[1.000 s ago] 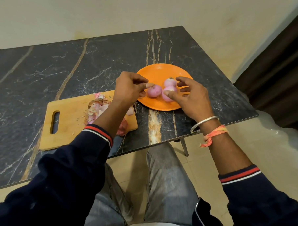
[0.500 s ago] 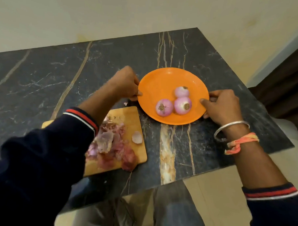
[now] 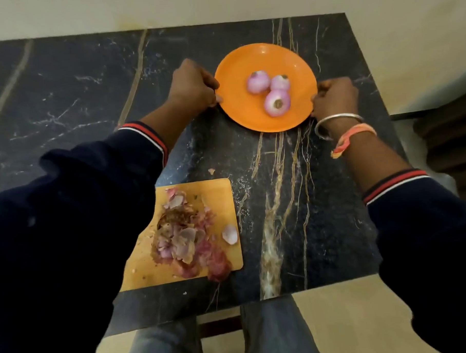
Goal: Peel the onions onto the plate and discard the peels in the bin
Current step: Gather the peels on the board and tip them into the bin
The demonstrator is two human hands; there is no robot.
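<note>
An orange plate (image 3: pixel 250 117) sits far back on the dark marble table and carries three peeled pinkish onions (image 3: pixel 276 102). My left hand (image 3: pixel 193 86) grips the plate's left rim. My right hand (image 3: pixel 334 96) grips its right rim. A pile of onion peels (image 3: pixel 187 235) lies on the wooden cutting board (image 3: pixel 219 195) near the table's front edge, partly under my left sleeve. No bin is in view.
The dark marble table (image 3: pixel 76 89) ends at a cream wall behind and at a right edge near my right wrist. A small peel scrap (image 3: pixel 211 171) lies on the table above the board. My knees show below the front edge.
Both hands let go of the onions and took the plate by its rims. The plate has slid away from the cutting board toward the back of the table, and the onions have shifted on it.
</note>
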